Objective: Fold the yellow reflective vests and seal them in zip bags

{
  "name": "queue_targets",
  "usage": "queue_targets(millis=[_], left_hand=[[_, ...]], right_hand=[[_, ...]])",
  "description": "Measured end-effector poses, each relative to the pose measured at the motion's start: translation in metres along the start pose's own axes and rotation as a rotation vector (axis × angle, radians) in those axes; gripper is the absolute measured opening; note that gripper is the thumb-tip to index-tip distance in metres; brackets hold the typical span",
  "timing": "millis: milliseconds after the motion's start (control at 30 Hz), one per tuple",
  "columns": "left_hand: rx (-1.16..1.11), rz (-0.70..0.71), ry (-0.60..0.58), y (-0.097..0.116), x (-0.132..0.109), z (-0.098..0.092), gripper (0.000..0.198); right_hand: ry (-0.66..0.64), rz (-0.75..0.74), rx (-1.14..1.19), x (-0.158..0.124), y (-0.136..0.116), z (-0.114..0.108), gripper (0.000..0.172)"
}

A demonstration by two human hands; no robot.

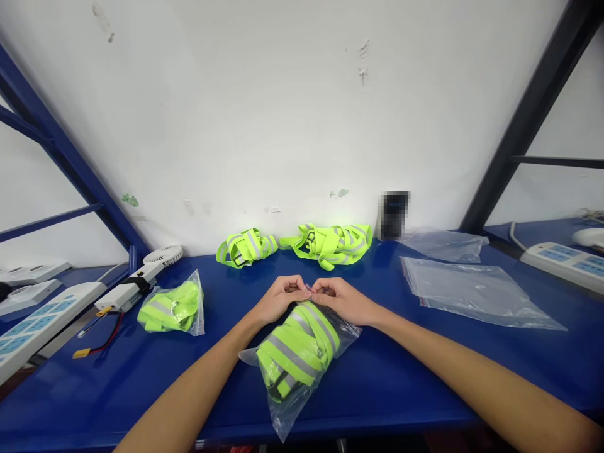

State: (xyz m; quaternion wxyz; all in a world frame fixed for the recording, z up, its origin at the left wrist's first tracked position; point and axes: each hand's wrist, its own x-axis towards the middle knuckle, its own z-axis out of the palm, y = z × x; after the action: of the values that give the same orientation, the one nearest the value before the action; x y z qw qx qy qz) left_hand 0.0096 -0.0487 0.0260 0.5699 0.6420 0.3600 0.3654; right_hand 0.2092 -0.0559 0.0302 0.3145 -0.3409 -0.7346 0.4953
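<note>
Bagged vest (pixel 295 355), left hand (pixel 279 297), right hand (pixel 340 299), both pinching its top edge

Dark object (pixel 394 215) at the tabletop's back edge: blurred into blocks, so I cannot tell what it is. My left hand (pixel 279 297) and right hand (pixel 343 299) pinch the mouth of the clear bag (pixel 290 409) near the tabletop's front edge; my fingertips cover its closure, so sealed or unsealed cannot be told, and both my forearms run off the picture's lower edge. The left power strip (pixel 35 324) and right power strip (pixel 561 261), beyond the tabletop's side edges, are cut by the picture's sides, as is a white rounded object (pixel 589 237).
</note>
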Motion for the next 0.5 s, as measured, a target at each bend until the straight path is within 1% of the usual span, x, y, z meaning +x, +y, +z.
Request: queue_targets(millis=[167,267,333,400,500], left_hand=[[0.07,0.022,-0.005,0.004,-0.001,0.002,0.026],[0.141,-0.007,-0.075,0.009,-0.001,0.001,0.027],[0.154,-0.043,-0.105,0.011,0.0,0.001,0.028],[0.14,-0.062,-0.09,0.011,0.001,0.0,0.03],[0.051,-0.049,0.004,0.005,0.002,-0.002,0.03]], right_hand=[[0.008,-0.06,-0.076,-0.001,0.002,0.0,0.025],[0.02,-0.078,-0.114,-0.002,0.002,0.003,0.025],[0.005,-0.08,-0.126,-0.003,0.001,0.005,0.025],[-0.017,-0.066,-0.122,-0.004,0.001,0.005,0.025],[-0.058,0.02,-0.06,-0.004,0.001,0.001,0.027]])
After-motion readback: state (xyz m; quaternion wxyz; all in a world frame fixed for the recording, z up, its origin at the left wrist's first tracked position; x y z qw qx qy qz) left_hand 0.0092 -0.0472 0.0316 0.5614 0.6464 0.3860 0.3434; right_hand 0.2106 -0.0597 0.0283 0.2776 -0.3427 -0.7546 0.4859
